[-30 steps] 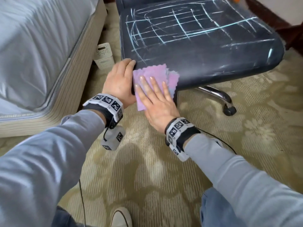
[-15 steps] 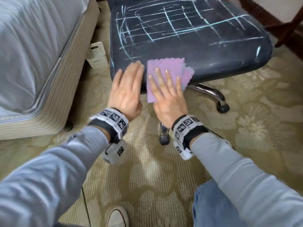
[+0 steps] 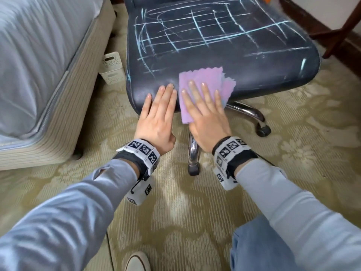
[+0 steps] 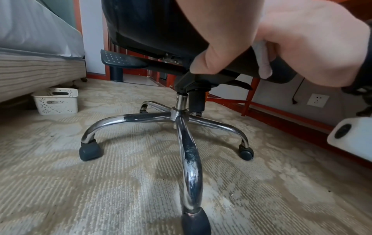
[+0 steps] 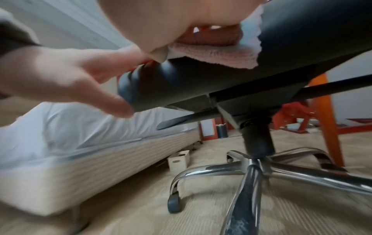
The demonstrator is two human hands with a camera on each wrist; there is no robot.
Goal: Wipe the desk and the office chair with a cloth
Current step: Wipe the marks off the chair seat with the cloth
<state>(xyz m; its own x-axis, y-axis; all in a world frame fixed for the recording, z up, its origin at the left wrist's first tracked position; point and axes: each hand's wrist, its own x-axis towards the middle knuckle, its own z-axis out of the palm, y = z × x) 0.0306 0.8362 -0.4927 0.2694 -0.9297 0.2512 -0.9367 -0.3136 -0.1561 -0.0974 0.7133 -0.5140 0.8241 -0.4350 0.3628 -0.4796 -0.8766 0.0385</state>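
The dark office chair seat [image 3: 224,47] is covered with light blue chalk lines. A folded pink cloth [image 3: 203,81] lies on its front edge. My right hand [image 3: 205,106] presses flat on the cloth with straight fingers. My left hand [image 3: 158,112] rests flat on the seat's front edge just left of the cloth, fingers straight. In the right wrist view the cloth [image 5: 211,54] hangs over the seat edge [image 5: 181,82], with my left hand [image 5: 60,76] beside it. The left wrist view shows the seat underside [image 4: 153,25] and my right hand [image 4: 302,39] on the cloth [image 4: 261,62].
A bed [image 3: 39,55] stands close on the left with a white perforated basket [image 3: 112,67] by its base. The chair's chrome legs [image 3: 192,151] and casters [image 3: 262,131] spread over the patterned carpet. Red-brown wooden furniture legs [image 3: 343,30] stand at the right. My shoe [image 3: 136,261] is at the bottom.
My left hand let go of the seat's front corner and now lies flat beside the cloth. My right hand slid the cloth rightward along the seat's front edge.
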